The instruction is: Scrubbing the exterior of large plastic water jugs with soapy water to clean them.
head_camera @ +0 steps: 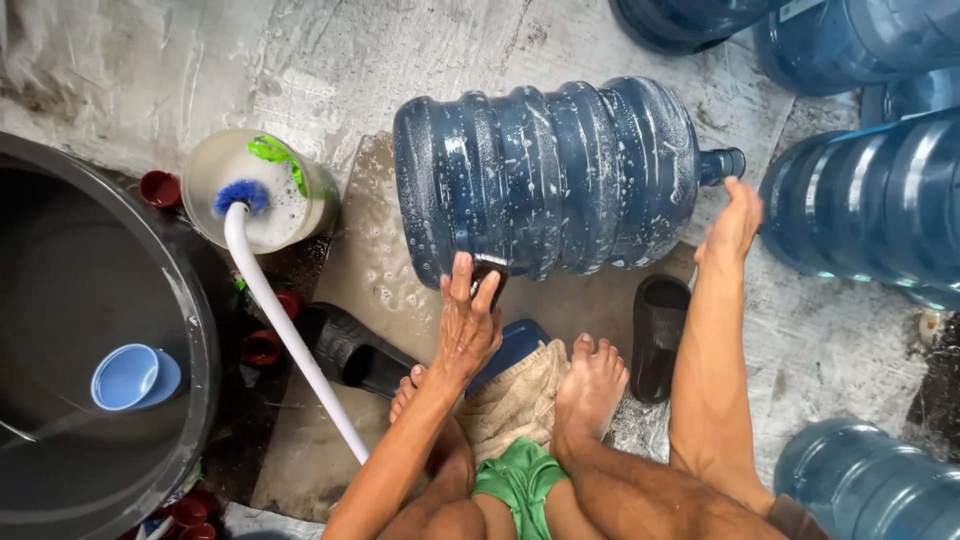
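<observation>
A white-handled brush [262, 268] is stood in a soapy tub [262, 190]. A dark pad [490, 270] is pinched by the left hand [468, 325] against a ribbed, wet blue jug [550, 175] laid sideways on concrete, steadied near its neck by the flattened right hand [732, 225].

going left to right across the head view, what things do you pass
large dark tub → small blue bowl inside it → pale bucket of suds with a blue brush → left hand → big blue water jug lying on its side → black sandal → right hand → more blue jugs
</observation>
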